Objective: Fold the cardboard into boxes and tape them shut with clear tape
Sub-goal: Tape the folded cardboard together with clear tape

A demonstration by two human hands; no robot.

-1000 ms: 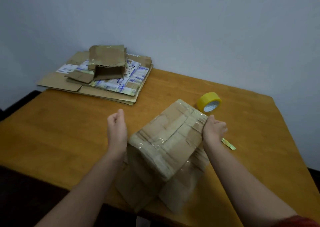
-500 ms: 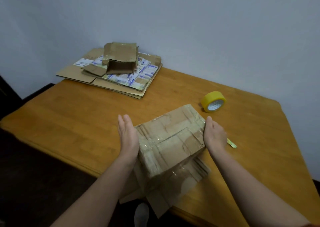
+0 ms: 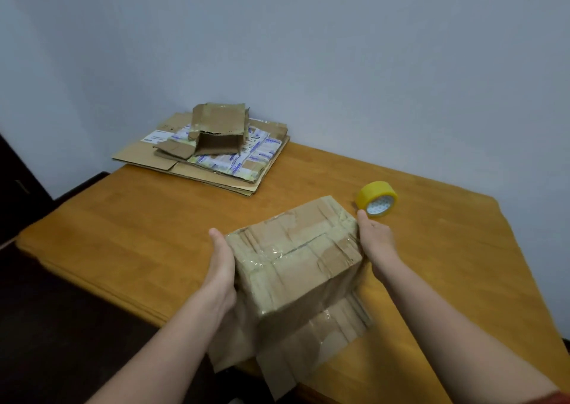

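Your left hand (image 3: 220, 265) and right hand (image 3: 374, 240) press flat, fingers straight, on opposite sides of one creased, glossy-taped cardboard box (image 3: 296, 258) at the wooden table's (image 3: 123, 234) near edge. One yellow tape roll (image 3: 377, 199) lies just beyond your right hand. One flattened cardboard stack (image 3: 216, 169) carries one torn small box (image 3: 219, 126) at the far left corner.

Boxes: 2. 1 taped-up box (image 3: 296, 258) just left of the tape roll (image 3: 377, 199) & nearer the person, 1 torn open box (image 3: 219, 129) well left of the roll, further back. Tape rolls: 1 (yellow). Flat cardboard stack (image 3: 216, 169): 1, under the open box, several sheets, exact no. can't tell. Hands: 2, left hand (image 3: 220, 268) & right hand (image 3: 374, 240), right one nearest the roll. Counter (image 3: 123, 228): 1.
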